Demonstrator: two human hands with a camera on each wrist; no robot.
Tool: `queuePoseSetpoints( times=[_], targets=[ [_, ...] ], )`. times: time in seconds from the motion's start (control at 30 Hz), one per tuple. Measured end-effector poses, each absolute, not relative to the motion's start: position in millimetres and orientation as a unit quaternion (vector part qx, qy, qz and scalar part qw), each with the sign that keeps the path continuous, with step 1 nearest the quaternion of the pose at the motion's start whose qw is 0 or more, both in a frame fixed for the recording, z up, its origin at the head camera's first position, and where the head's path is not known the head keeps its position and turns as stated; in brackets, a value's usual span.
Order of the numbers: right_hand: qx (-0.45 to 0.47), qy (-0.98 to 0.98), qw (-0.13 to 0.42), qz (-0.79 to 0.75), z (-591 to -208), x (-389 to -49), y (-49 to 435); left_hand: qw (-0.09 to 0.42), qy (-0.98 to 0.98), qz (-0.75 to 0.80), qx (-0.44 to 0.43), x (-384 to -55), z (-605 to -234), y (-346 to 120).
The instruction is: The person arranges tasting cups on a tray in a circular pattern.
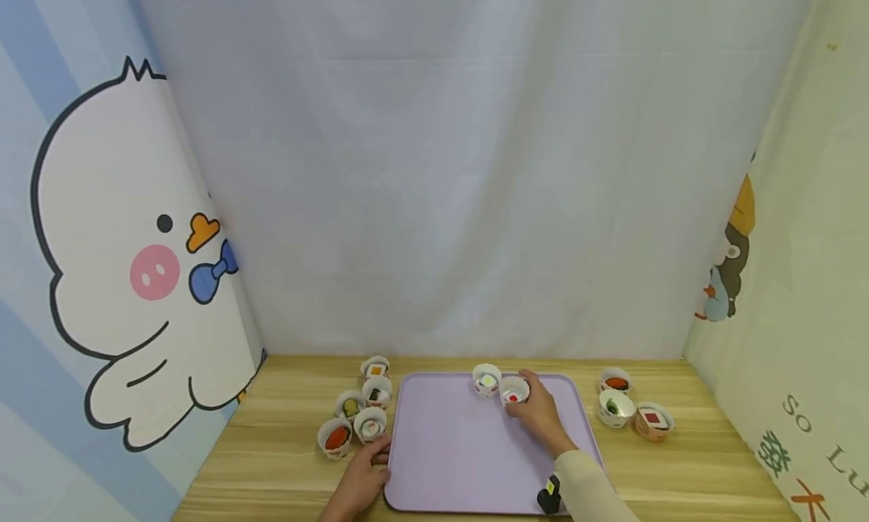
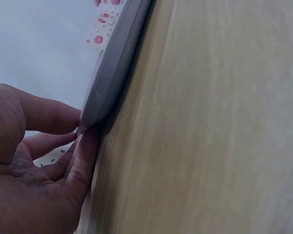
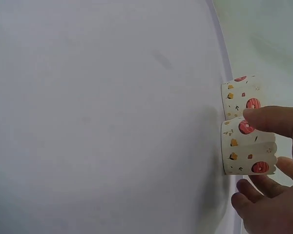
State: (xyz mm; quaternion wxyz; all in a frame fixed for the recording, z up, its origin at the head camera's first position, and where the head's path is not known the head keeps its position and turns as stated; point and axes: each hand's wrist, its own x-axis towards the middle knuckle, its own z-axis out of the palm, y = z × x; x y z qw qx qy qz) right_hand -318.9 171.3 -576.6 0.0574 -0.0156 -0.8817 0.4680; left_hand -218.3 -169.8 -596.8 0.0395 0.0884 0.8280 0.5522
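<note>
A light purple tray [image 1: 462, 454] lies on the wooden table. My left hand [image 1: 362, 478] grips the tray's left edge near the front; in the left wrist view its thumb and a finger [image 2: 53, 116] pinch the rim. At the tray's back, my right hand [image 1: 543, 416] holds a white paper baking cup [image 1: 514, 393] with a small red thing inside. Thumb and fingers are on opposite sides of this donut-printed cup [image 3: 249, 151]. Directly to its left stands another paper cup [image 1: 486, 381] with a pale green and white piece in it.
Several filled paper cups [image 1: 335, 439] cluster left of the tray, close to my left hand. Right of the tray stand three more, one of them an orange cup [image 1: 654, 422]. A white curtain [image 1: 441, 205] hangs behind the table [image 1: 686, 477].
</note>
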Motion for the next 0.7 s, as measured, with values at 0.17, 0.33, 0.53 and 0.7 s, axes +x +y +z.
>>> queuePoseSetpoints(
  times=[0.17,0.33,0.53,0.7],
  targets=[
    [-0.010,-0.877,0.055,0.477,-567.7,-314.8,173.9,0.026,0.833,0.547,0.080,-218.3,-599.5,-167.1],
    [-0.001,-0.880,0.083,0.468,-554.5,-310.1,173.5,0.016,0.824,0.561,0.082,-217.0,-600.2,-165.7],
    [0.014,-0.881,0.095,0.463,-540.3,-303.1,179.2,0.021,0.830,0.553,0.075,-216.9,-600.4,-166.0],
    [0.019,-0.885,0.091,0.456,-526.5,-296.7,186.7,0.020,0.832,0.549,0.078,-216.9,-599.5,-166.6]
  ],
)
